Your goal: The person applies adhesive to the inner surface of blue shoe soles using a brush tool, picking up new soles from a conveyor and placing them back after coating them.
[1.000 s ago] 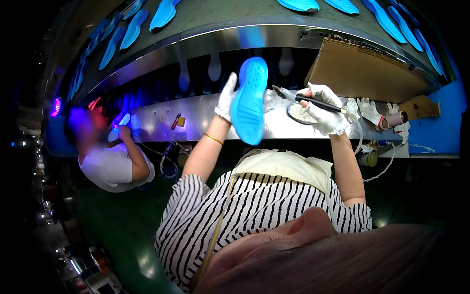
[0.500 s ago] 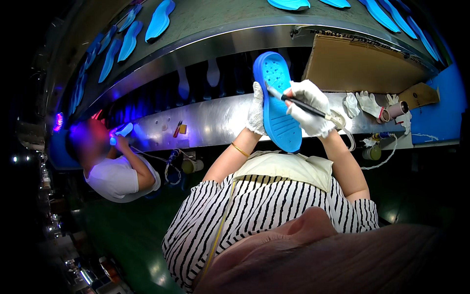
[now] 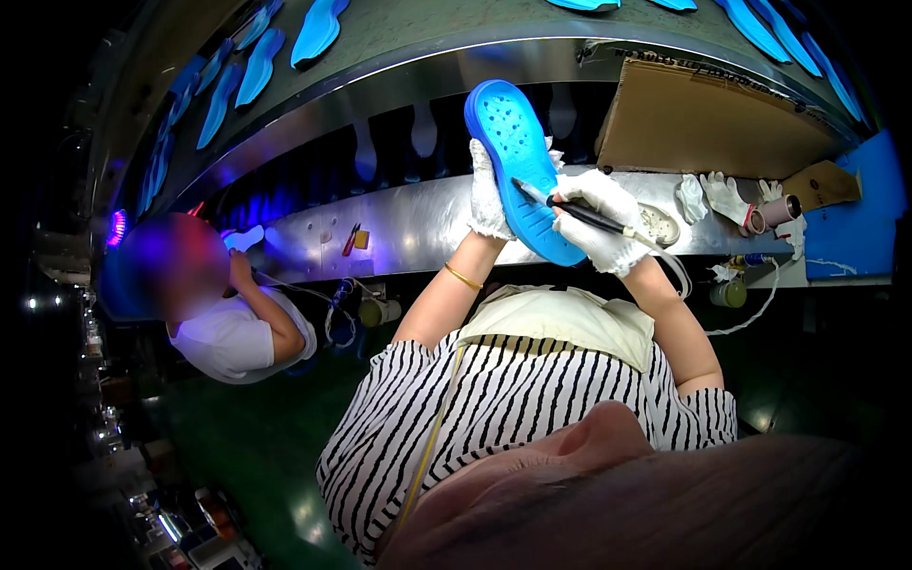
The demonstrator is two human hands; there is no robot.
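Note:
A bright blue shoe sole (image 3: 513, 144) with small holes at its far end and grooves at its near end is held up over the metal bench, tilted. My gloved left hand (image 3: 488, 198) grips it along its left edge, and white glove fingertips show at its right edge. In my gloved right hand (image 3: 604, 217) is a brush (image 3: 591, 218) with a black handle and a pale tube trailing from its back end. The brush tip touches or hovers just over the middle of the sole; I cannot tell which.
Right of my right hand lies a pale dish (image 3: 657, 224), then white gloves (image 3: 725, 199), a thread spool (image 3: 781, 210) and a cardboard box (image 3: 708, 123). More blue soles (image 3: 317, 32) lie on the belt (image 3: 418, 24) beyond. A co-worker (image 3: 242, 328) is at the left.
The sole has shifted slightly away and to the left, tilting more. The brush tip has moved from near the holes down to the sole's middle.

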